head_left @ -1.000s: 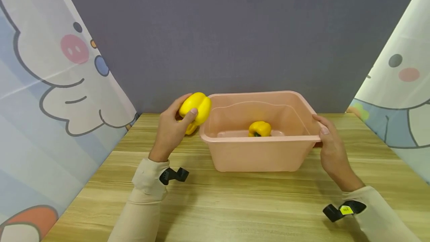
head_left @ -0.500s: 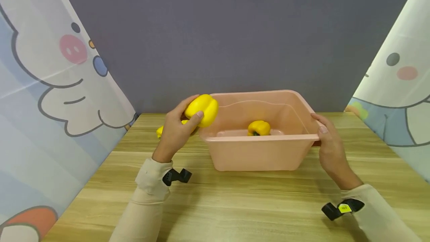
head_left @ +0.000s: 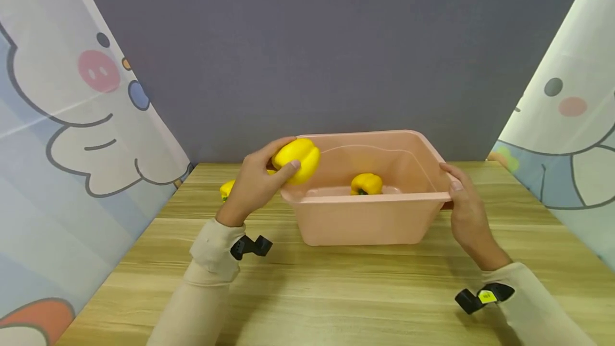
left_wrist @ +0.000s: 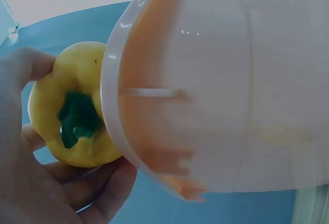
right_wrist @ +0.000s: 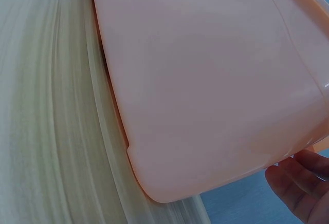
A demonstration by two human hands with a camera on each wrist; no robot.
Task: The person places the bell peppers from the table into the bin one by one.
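My left hand [head_left: 255,183] holds a yellow bell pepper [head_left: 301,160] at the left rim of a pink plastic bin [head_left: 367,223]. In the left wrist view the green stem of this bell pepper [left_wrist: 77,111] faces the camera, and the bin's rim [left_wrist: 110,75] overlaps its edge. My right hand [head_left: 468,215] grips the bin's right rim, thumb on top; its fingertips [right_wrist: 295,175] show under the rim in the right wrist view. A second yellow bell pepper [head_left: 367,184] lies inside the bin. More yellow [head_left: 227,189] shows behind my left hand, mostly hidden.
The bin stands on a wood-grain table [head_left: 336,292]. A dark grey wall panel [head_left: 326,57] rises behind it, with cartoon-printed sheets [head_left: 53,175] at both sides.
My left hand has moved right with the bell pepper, from beside the bin to its left rim. More yellow shows behind the hand. My right hand keeps its grip.
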